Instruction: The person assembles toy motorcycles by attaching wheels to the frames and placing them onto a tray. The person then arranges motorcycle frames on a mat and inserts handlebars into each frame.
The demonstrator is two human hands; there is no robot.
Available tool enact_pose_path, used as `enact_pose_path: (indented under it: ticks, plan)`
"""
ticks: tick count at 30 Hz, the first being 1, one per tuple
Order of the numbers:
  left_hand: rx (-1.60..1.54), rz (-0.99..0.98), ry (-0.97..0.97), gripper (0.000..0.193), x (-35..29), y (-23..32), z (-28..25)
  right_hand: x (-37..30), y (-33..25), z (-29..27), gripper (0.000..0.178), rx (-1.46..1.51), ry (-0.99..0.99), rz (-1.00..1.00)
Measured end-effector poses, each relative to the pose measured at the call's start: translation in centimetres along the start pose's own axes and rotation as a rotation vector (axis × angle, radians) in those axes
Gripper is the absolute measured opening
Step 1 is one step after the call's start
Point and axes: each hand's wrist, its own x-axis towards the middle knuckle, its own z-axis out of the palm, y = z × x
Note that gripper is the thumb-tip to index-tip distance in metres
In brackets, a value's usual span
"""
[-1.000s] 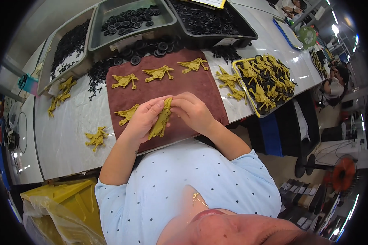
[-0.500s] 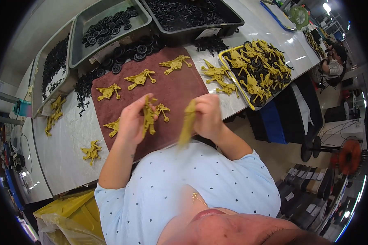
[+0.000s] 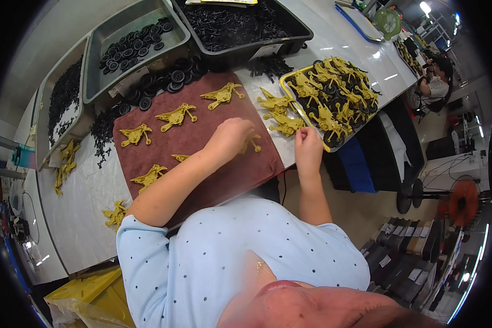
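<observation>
My left hand (image 3: pixel 230 136) is closed over a yellow plastic frame piece (image 3: pixel 253 145) on the reddish-brown cloth; its fingers hide much of the piece. Beside the yellow-rimmed tray, the fingertips of my right hand (image 3: pixel 310 144) are pinched at the end of another yellow frame piece (image 3: pixel 286 126). A similar piece (image 3: pixel 274 101) lies just behind that one. On the cloth (image 3: pixel 202 123) more yellow frame pieces are spread out, among them one at the back (image 3: pixel 223 95) and one in the middle (image 3: pixel 177 117). My left forearm partly covers another.
The tray (image 3: pixel 327 146) at right holds yellow pieces with black wheels. Along the back stand a grey bin of wheels (image 3: pixel 101 90), a black bin of small black parts (image 3: pixel 224 53) and a left-hand bin (image 3: pixel 84 117). Loose wheels (image 3: pixel 176 76) border the cloth. A person sits far right.
My left hand has moved right and down onto the cloth with its yellow piece. My right hand has swung right to the pieces by the tray; the piece it held is no longer in it.
</observation>
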Motion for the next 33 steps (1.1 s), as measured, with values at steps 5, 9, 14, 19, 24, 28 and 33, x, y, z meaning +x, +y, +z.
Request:
enact_pose_path:
  ticks: [5,9,14,19,24,28,33]
  plan:
    - [0.340,0.010,0.264,0.031,-1.7,1.4,0.5,-0.4,0.7,-0.6,0.019,0.016,-0.040,0.016]
    - [0.380,-0.079,0.024,0.043,-3.1,0.8,0.1,0.6,-0.5,-1.6,0.018,-0.031,0.078,-0.162]
    - [0.424,-0.093,0.136,0.047,-1.0,0.2,-0.4,7.1,-3.3,-1.7,0.012,0.123,-0.041,-0.444]
    - [0.794,0.031,0.466,0.035,4.1,-4.2,0.0,17.0,-6.3,4.8,0.014,-0.019,-0.255,-0.783]
    - [0.715,-0.064,0.290,0.038,5.6,-3.6,-0.9,20.3,-7.3,9.4,0.025,-0.432,-0.367,-0.936]
    - [0.542,-0.159,0.115,0.031,4.7,-3.4,-0.8,20.5,-6.3,11.2,0.015,-0.579,-0.337,-1.050]
    - [0.753,-0.041,0.384,0.035,3.1,-3.9,0.3,20.2,-6.7,9.9,0.013,-0.249,-0.393,-0.963]
